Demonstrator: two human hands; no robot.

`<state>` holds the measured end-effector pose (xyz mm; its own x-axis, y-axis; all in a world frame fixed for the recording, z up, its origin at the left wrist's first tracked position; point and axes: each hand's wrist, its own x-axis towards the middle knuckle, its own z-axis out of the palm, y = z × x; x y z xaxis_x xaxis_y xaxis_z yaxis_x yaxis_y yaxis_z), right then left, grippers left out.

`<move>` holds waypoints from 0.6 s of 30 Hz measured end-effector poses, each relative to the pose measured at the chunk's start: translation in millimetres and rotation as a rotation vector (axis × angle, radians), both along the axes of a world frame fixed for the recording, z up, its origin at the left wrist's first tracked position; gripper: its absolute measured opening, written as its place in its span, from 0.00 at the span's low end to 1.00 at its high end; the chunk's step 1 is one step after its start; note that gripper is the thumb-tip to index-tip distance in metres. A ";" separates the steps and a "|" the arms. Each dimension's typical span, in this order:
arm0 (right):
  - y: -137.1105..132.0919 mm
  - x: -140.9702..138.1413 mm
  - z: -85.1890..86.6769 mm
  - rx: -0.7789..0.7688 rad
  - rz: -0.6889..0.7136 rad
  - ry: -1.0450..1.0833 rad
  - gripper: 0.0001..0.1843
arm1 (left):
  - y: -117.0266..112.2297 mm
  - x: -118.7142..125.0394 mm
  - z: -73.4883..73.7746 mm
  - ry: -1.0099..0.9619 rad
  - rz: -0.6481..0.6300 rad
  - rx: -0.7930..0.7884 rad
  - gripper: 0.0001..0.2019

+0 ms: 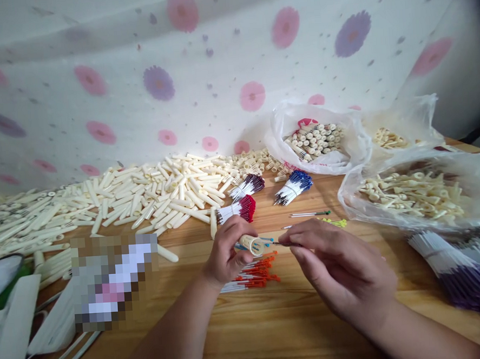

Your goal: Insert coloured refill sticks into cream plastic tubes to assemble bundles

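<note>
My left hand (227, 250) is closed around a short cream plastic pen part (252, 245), its open round end turned to the right. Light-blue pieces (267, 239) stick out of that end. Close by on the right, my right hand (346, 265) pinches a thin dark rod (283, 244), which looks like a pen refill; its far end is hidden by my fingers. Its tip is near the opening, and I cannot tell whether it touches. Beneath my hands lie loose orange-tipped refills (260, 273). Just beyond sits a bundle of red-ended refills (242, 207).
Cream pen barrels (176, 194) are heaped along the back left. Bundles of blue-ended (294, 187) and maroon-ended refills (249, 185) lie ahead. Plastic bags of pen parts (320, 166) stand back right, with purple-ended refills (461, 279) at right. White strips (17, 334) lie left.
</note>
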<state>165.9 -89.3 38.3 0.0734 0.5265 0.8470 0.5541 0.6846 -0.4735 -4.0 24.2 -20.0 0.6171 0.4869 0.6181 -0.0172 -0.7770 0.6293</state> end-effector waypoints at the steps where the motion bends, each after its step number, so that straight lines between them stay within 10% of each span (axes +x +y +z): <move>1: 0.1 0.6 -0.2 0.005 0.000 -0.012 0.14 | 0.1 -0.5 0.7 0.007 0.006 0.011 0.27; 18: 17.2 10.8 -20.8 -0.072 0.005 -0.280 0.12 | -0.4 -0.2 1.9 0.062 0.198 0.224 0.20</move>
